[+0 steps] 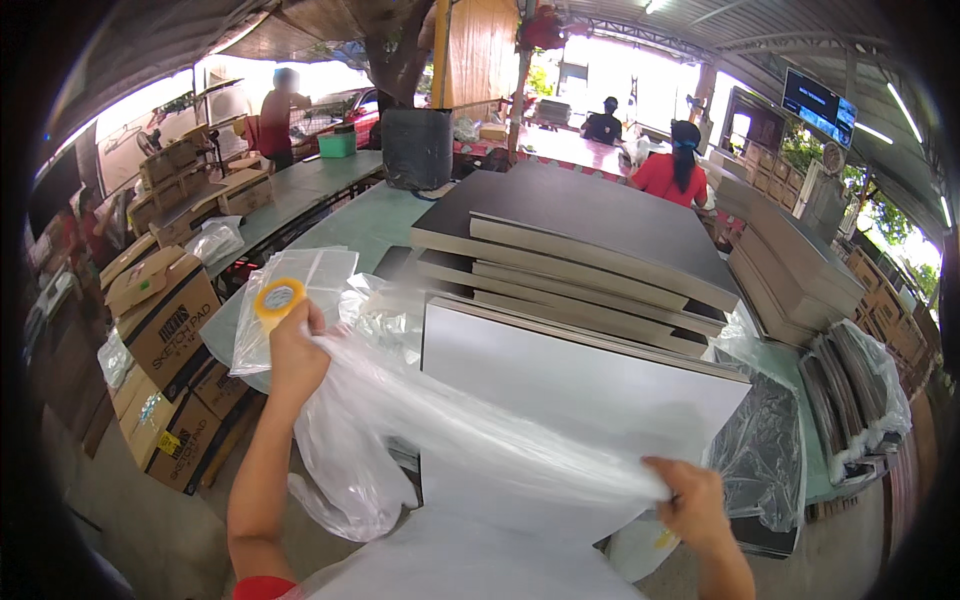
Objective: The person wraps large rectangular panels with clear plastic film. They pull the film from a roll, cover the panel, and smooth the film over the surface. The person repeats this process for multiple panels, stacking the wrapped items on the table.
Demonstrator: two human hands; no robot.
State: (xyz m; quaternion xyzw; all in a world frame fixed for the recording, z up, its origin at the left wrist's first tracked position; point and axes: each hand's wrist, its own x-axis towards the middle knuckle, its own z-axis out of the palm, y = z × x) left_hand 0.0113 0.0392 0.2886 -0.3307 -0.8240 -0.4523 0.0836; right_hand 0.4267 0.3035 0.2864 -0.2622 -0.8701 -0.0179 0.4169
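A length of clear plastic film stretches between my two hands, gathered into folds and hanging loose at its left end. My left hand is closed on the film's left end. Just beyond its fingers is a roll of yellow tape; whether the hand also touches it, I cannot tell. My right hand pinches the film's other end. Behind the film a white-faced board leans against a pile of thick dark-covered pads. The film hides the board's lower part.
Cardboard boxes are piled at the left. Flat plastic bags lie on the green table. More pad stacks and a plastic-wrapped bundle stand at the right. People in red work beyond, including one person past the pads.
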